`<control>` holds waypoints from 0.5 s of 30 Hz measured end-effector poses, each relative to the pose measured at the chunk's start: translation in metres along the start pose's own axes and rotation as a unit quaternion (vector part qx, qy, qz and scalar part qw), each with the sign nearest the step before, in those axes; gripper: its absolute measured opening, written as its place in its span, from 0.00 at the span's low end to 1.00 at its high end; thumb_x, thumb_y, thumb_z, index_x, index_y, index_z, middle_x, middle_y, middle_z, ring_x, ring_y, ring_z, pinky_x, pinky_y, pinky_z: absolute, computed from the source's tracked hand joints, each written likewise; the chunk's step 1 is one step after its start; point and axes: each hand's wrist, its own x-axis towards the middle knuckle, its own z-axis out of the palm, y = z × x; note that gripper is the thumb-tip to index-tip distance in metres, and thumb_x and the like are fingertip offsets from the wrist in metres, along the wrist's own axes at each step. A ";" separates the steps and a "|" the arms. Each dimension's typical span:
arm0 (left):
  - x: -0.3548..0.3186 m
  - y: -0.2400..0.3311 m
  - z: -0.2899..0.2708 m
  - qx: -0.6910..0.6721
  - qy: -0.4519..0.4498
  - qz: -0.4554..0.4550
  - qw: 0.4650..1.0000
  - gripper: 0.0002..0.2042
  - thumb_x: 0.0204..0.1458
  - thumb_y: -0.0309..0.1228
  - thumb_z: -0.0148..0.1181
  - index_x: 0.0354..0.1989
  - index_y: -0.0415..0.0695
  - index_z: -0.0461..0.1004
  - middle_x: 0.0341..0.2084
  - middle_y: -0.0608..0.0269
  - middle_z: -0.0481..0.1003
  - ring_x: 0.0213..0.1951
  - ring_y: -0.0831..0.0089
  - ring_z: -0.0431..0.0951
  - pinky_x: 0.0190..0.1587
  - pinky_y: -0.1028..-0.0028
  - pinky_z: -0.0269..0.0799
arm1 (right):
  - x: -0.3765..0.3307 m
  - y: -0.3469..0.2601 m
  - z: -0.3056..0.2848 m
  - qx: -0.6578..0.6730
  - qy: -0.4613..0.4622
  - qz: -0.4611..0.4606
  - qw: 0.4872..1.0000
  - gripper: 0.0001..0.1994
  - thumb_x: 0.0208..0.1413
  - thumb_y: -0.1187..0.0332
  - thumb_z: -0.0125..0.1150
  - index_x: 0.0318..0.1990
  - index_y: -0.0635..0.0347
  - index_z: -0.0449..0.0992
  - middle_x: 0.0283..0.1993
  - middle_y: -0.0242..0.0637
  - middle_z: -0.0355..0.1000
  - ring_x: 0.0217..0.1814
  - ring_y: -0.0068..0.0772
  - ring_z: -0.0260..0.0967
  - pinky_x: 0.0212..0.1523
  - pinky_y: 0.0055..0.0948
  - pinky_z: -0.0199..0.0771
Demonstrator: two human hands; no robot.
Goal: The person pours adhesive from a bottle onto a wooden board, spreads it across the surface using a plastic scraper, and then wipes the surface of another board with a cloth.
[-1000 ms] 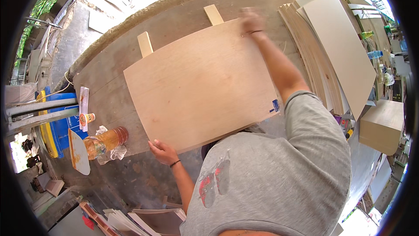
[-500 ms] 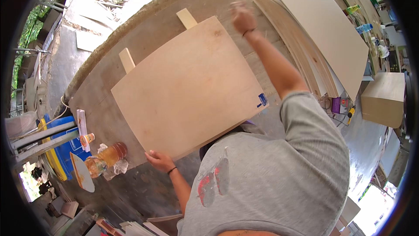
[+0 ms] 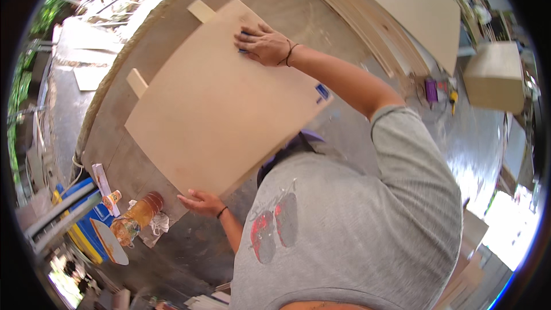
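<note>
Beige rectangular board (image 3: 201, 109) is lying mid-frame, left hand (image 3: 205, 203) loosely open at its bottom corner, right hand (image 3: 265, 45) covering a blue object (image 3: 243, 51), grip unclear.

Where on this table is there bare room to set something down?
Bare table shows between the panel and the board stack, on the far side of the right forearm, and between the two wooden strips at the panel's far edge. Left of the panel is crowded: bottle, cup and crumpled white scrap sit close together.
</note>
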 end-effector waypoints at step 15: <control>0.003 -0.012 0.003 0.010 -0.033 0.030 0.999 0.26 0.58 0.45 0.48 0.54 0.34 0.67 0.54 0.47 0.67 0.54 0.54 0.68 0.55 0.61 0.63 | -0.191 -0.089 -0.077 0.028 -0.030 0.241 0.970 0.17 0.58 0.62 0.44 0.52 0.55 0.69 0.58 0.42 0.65 0.62 0.39 0.59 0.60 0.48 0.55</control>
